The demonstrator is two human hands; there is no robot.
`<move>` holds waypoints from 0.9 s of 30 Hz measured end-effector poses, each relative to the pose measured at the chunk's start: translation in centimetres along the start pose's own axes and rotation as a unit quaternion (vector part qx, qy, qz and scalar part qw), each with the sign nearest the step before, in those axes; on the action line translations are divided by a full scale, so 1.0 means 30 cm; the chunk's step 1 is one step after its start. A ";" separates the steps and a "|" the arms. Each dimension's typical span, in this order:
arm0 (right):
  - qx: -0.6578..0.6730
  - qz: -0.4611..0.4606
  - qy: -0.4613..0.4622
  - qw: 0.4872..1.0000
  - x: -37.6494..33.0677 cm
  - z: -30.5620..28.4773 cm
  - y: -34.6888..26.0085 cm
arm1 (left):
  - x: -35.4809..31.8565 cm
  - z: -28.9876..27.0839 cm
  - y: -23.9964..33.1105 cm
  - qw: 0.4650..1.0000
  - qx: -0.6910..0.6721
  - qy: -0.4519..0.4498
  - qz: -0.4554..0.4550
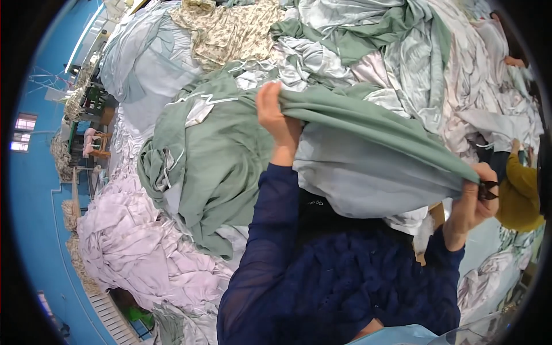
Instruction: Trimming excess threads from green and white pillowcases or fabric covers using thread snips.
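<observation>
One green cloth [374, 123] stretches slantwise, its long edge running from the left hand [278, 119], clamped on the upper end, down to the right hand [476, 197], clamped on the lower end.

Surface mostly hidden under cloth, bench or floor unclear; a pale flat patch [482, 248] shows approx. 4 o'clk, can't tell if bench top or fabric, w/ crumpled pale cloth [487, 279] beside it. Heaped on top: lilac-white pile [132, 241] at 8, green bundle [215, 161] 9–10, lt. blue pile [146, 52] 10–11, beige floral cloth [230, 34] 11, white & green heap [356, 46] 1, pinkish-white heap [460, 69] 2. Heaps overlap, so direct contact w/ surface unclear.
</observation>
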State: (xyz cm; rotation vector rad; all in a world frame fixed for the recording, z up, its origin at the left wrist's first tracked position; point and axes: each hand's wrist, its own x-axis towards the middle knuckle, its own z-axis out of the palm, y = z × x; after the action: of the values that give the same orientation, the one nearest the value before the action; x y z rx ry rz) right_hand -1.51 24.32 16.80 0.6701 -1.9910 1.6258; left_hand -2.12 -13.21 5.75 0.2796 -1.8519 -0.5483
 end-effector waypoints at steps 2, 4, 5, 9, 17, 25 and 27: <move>-0.012 0.028 0.067 0.997 0.009 -0.121 0.042 | 0.047 0.024 -0.009 0.999 -0.015 0.021 -0.025; -0.049 0.020 0.118 0.992 0.057 -0.273 0.086 | 0.117 0.046 -0.074 0.997 -0.009 0.035 -0.063; -0.047 0.014 0.152 0.987 0.102 -0.272 0.057 | 0.158 0.042 -0.144 0.997 0.015 0.029 -0.073; -0.180 -0.002 0.235 0.955 0.176 -0.528 0.072 | 0.491 -0.116 -0.483 0.939 -0.192 0.159 -0.236; -0.126 0.114 0.284 0.944 -0.019 -0.799 0.321 | 0.655 -0.215 -0.450 0.999 0.041 -0.004 0.009; -0.147 0.209 0.259 0.931 -0.241 -0.902 0.660 | 0.144 -0.236 -0.614 0.947 0.046 -0.260 -0.183; -0.146 0.253 0.246 0.924 -0.251 -0.890 0.668 | 0.066 -0.242 -0.666 0.944 0.001 -0.249 -0.217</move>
State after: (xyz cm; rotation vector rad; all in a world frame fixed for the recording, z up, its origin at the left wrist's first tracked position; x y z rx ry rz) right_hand -7.04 54.57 1.77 -0.3707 -2.0374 1.5057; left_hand 2.52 -33.03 -0.67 0.6014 -2.2912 -0.9908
